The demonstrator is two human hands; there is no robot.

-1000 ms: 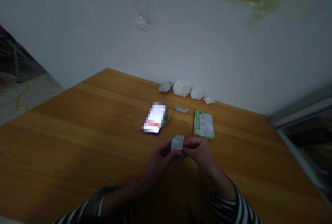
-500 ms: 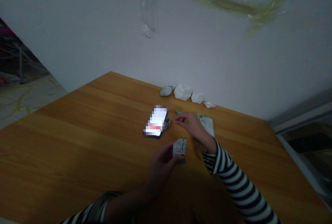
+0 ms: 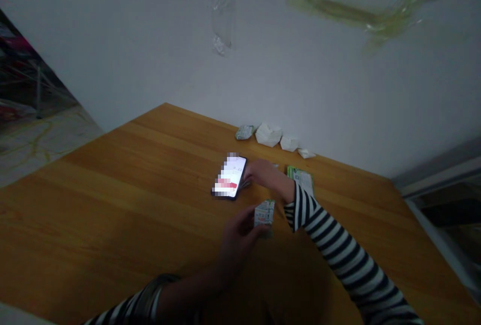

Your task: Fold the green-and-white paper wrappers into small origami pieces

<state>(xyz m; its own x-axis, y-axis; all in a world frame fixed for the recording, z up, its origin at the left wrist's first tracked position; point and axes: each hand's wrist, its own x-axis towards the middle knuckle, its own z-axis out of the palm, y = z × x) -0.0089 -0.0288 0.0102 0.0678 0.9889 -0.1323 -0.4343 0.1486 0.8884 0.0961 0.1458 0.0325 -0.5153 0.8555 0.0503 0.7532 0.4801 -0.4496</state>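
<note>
A small folded printed paper [image 3: 264, 213] stands upright above the wooden tabletop [image 3: 112, 204], pinched at its lower edge between the thumb and fingers of the left hand [image 3: 238, 240]. Just beyond it, the right hand [image 3: 266, 176] reaches forward in a striped sleeve [image 3: 338, 260], its fingertips at the right edge of a lit phone [image 3: 230, 178] lying flat on the tabletop; whether the fingers grip anything there cannot be told in the dim light. A flat green-and-white sheet [image 3: 301, 179] lies right of the wrist, partly covered by it. Farther back, near the wall, sit a small crumpled printed piece [image 3: 244, 132] and three folded white paper shapes [image 3: 268, 134] in a row.
</note>
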